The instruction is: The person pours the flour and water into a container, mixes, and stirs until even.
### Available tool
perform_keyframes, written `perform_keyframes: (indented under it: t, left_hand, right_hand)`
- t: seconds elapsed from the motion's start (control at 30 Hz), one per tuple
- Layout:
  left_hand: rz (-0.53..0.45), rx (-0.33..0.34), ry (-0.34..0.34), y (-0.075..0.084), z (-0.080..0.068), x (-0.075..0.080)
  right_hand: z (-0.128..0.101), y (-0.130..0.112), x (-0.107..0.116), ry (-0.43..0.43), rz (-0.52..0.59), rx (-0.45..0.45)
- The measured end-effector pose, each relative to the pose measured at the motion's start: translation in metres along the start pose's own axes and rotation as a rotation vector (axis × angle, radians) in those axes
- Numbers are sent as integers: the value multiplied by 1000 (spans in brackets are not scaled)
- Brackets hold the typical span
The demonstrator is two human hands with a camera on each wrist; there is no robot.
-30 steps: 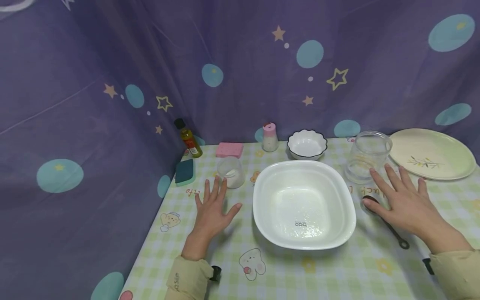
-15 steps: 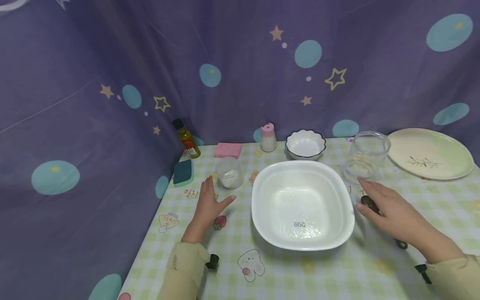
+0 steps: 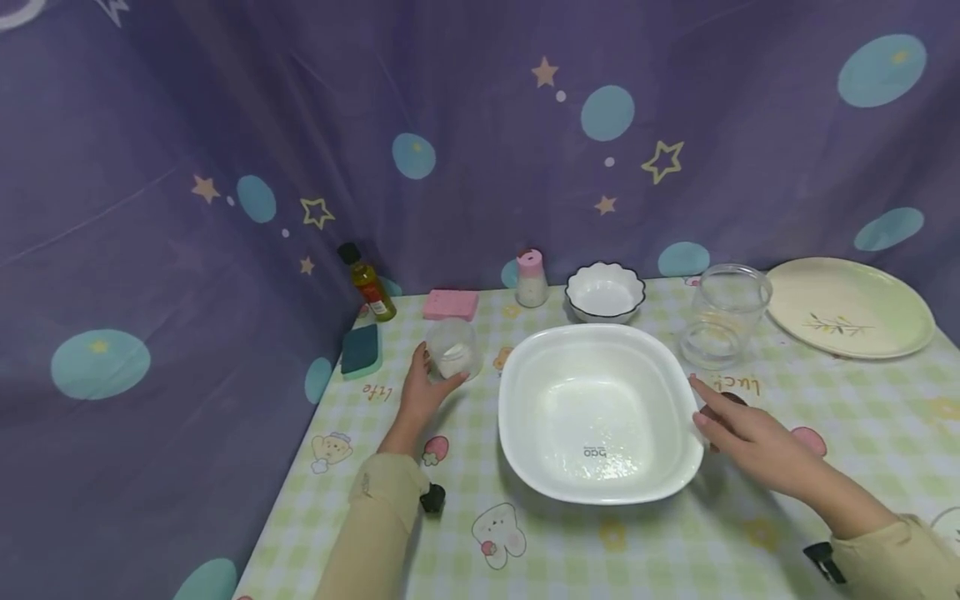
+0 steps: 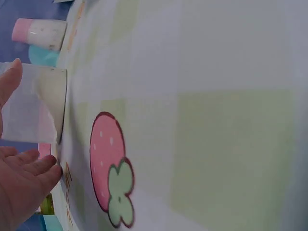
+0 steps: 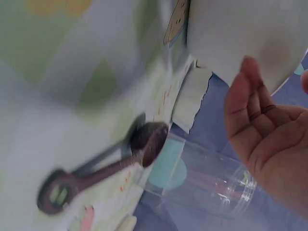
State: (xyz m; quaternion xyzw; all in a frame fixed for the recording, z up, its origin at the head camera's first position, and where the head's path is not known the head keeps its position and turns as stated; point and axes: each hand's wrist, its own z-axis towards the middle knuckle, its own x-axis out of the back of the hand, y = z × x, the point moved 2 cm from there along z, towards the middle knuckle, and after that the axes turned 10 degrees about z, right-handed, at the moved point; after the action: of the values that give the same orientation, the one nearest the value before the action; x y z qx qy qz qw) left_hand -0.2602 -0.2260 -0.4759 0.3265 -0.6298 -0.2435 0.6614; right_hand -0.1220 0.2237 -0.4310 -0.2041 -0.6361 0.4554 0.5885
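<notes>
My left hand [image 3: 418, 398] reaches around the near side of a small frosted cup [image 3: 453, 354] holding something white. In the left wrist view, the thumb and fingers are spread on either side of this cup [image 4: 36, 103], with a gap below it. A large white basin [image 3: 525, 400] stands in the middle of the table. My right hand [image 3: 765, 446] is at the basin's right side, fingertips close to the wall and the thumb near the rim. Below that hand lies a dark brown spoon [image 5: 151, 142], mostly hidden by it in the head view.
Along the back are an oil bottle [image 3: 371, 287], a pink sponge [image 3: 450, 305], a pink-topped shaker [image 3: 531, 279], a scalloped bowl [image 3: 606, 292], a clear jar [image 3: 723, 321] and an oval plate [image 3: 847, 304]. A dark green sponge [image 3: 362, 350] lies at the left edge.
My left hand has moved forward to the small cup. The right hand has turned sideways and come left to the basin's side. The view has shifted slightly.
</notes>
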Motion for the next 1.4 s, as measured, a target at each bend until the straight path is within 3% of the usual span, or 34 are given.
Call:
perform_keyframes:
  t: [0.27,0.47,0.67,0.93,1.17,1.4]
  left_hand:
    - [-40,-9,39,7,8,-8]
    - [-65,7,89,10,11,-11]
    - [-21,22,95,8,11,-10]
    - [-25,-4,101,9,7,-3]
    - [23,-75,102,29,-5,15]
    - [0,-181,56,62,-23,32]
  right_hand:
    - [-2,4,-8,-88,347,-39]
    - [-1,2,-10,-109,457,-107]
    - [-1,1,-13,-108,485,-135]
    - [-3,3,-17,-109,501,-79]
    - [-2,3,-16,-108,492,-73]
    - [-3,2,-13,-99,488,-70]
